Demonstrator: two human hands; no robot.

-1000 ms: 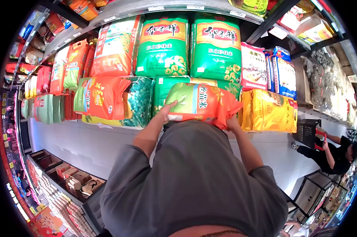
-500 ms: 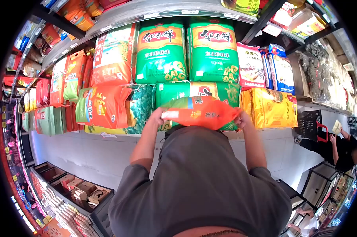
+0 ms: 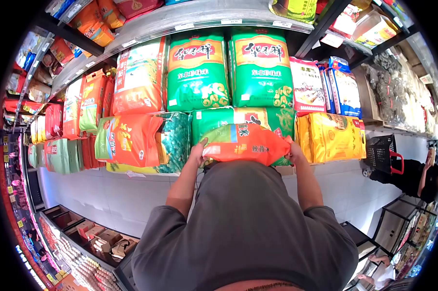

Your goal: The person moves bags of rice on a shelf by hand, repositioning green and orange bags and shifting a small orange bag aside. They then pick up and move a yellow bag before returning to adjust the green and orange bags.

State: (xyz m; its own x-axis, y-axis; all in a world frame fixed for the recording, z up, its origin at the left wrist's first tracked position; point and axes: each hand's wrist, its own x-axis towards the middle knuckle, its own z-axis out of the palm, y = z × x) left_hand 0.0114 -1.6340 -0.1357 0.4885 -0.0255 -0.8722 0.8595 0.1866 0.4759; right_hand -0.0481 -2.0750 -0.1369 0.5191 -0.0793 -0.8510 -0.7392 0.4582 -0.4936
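An orange and green rice bag (image 3: 243, 145) lies across the front of my body, held by both hands. My left hand (image 3: 198, 152) grips its left end, and my right hand (image 3: 293, 151) is closed on its right end. Behind the held bag a green bag (image 3: 211, 116) lies flat on the shelf. Two large green rice bags (image 3: 197, 72) stand upright behind it. To the left lies another orange and green bag (image 3: 131, 140); yellow bags (image 3: 333, 138) are to the right.
A price-tagged shelf edge (image 3: 204, 24) runs above the bags. On the right, a person in black (image 3: 408, 177) is beside a black basket (image 3: 380, 150) with a red handle. Low bins with boxes (image 3: 100, 237) are at the lower left. Another person's arms show at the lower right.
The held bag is slightly lower in view, with more of its printed upper face showing. The shelf also appears slightly lower. The person at the right has shifted an arm, and the pale item there is gone from view.
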